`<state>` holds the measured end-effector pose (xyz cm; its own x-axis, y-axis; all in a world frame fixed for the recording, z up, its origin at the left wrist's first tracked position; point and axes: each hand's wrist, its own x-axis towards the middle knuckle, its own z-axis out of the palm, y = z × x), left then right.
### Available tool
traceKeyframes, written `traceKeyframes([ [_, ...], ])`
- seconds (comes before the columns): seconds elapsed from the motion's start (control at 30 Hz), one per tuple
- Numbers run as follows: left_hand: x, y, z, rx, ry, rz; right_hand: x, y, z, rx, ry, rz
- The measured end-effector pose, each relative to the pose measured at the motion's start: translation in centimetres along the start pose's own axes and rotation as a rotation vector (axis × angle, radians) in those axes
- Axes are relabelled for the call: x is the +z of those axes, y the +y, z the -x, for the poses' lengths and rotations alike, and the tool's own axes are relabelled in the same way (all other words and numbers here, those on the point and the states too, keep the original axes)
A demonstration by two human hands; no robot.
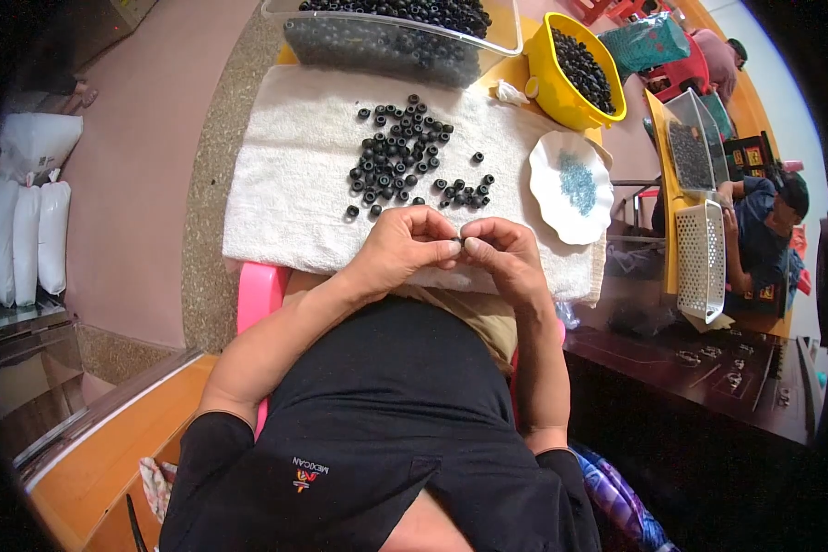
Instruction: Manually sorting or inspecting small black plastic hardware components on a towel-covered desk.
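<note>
- In the head view, the left hand (405, 247) comes in over the near edge of a white towel (281, 175), its thumb and index finger pinched tightly together.
- The right hand (508, 253) meets it tip to tip, its thumb and forefinger likewise drawn close.
- Between the two sets of fingertips sits a small dark piece (458, 241), mostly covered; the grip on each side is narrow, but how much of the piece each one bears cannot be told.
- Just beyond the hands, a loose heap of black beads (395, 156) spreads on the towel, with a smaller cluster of black beads (464, 192) to its right.
- Further right, a white scalloped dish (547, 198) bears tiny bluish beads (578, 184).
- At the far side, a clear plastic bin (513, 46) full of black beads stands near a yellow tub (554, 99) of dark pieces.
- On the right, another person (762, 225) in a dark cap sits by a white perforated basket (711, 253).
</note>
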<state>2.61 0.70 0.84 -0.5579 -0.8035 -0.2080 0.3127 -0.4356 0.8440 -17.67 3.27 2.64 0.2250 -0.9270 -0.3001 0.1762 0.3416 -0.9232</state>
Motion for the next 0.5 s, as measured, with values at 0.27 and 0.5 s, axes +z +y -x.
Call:
traceKeyframes([
  [0.27,0.1,-0.2,0.0,0.004,0.035,0.048,0.5,0.8,0.3,-0.199,0.117,0.256],
  [0.5,0.3,-0.3,0.1,0.018,0.094,0.14,2.3,1.2,0.1,-0.835,0.298,0.82],
])
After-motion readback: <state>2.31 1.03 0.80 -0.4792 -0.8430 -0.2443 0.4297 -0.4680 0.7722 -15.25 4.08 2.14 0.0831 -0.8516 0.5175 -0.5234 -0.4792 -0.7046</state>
